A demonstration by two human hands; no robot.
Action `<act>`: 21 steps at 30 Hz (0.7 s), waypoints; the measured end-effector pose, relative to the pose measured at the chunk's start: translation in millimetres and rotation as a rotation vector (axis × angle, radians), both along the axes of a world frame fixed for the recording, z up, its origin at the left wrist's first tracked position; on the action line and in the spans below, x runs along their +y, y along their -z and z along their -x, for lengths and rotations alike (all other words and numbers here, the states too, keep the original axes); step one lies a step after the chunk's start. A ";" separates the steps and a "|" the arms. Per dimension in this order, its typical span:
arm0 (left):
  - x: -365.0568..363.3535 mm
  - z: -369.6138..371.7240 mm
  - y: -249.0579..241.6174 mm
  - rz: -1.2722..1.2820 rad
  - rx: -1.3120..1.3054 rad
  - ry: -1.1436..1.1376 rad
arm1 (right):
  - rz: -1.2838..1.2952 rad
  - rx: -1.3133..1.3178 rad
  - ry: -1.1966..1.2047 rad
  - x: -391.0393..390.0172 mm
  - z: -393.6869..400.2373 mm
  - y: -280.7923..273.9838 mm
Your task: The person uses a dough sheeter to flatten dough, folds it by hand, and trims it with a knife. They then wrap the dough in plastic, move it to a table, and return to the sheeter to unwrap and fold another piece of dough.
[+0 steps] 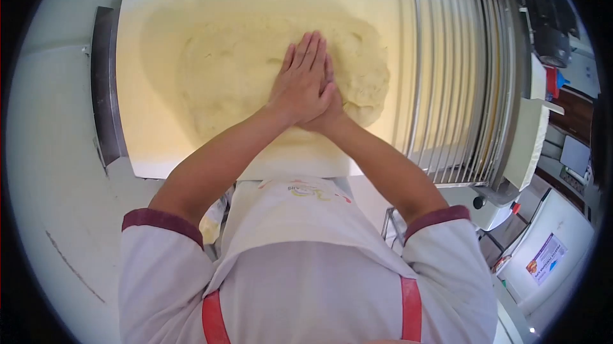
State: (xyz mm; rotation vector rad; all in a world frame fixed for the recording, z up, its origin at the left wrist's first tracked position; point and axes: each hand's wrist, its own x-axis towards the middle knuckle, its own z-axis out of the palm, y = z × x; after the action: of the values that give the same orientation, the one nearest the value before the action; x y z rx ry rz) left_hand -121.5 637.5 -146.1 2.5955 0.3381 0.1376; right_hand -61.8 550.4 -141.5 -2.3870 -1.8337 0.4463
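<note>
A wide, flattened slab of pale yellow dough (236,76) lies on the white work board (153,37). My left hand (301,82) rests on top of my right hand (332,113), its fingers stretched out and pointing to the far side. Beneath it, the right hand lies flat against the dough, to the right of its middle; most of its fingers are covered. Neither hand grips anything. Shallow dents and small cracks mark the dough's surface, and its right end looks rougher.
To the right of the board stands a rack of metal bars (447,76). A dark metal strip (107,82) borders the board's left side by the wall. Farther right are a black machine (549,22) and a white appliance with a label (546,258).
</note>
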 end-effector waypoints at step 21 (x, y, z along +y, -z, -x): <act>-23.3 -91.2 6.5 -0.037 -0.031 0.058 | -0.002 -0.259 0.199 -30.5 -74.3 11.5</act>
State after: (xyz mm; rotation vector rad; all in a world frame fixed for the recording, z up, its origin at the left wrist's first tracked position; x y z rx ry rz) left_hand -30.3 614.2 -152.6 2.6340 0.2516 0.1648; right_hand 12.5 520.0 -153.0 -2.6985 -1.6572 0.1207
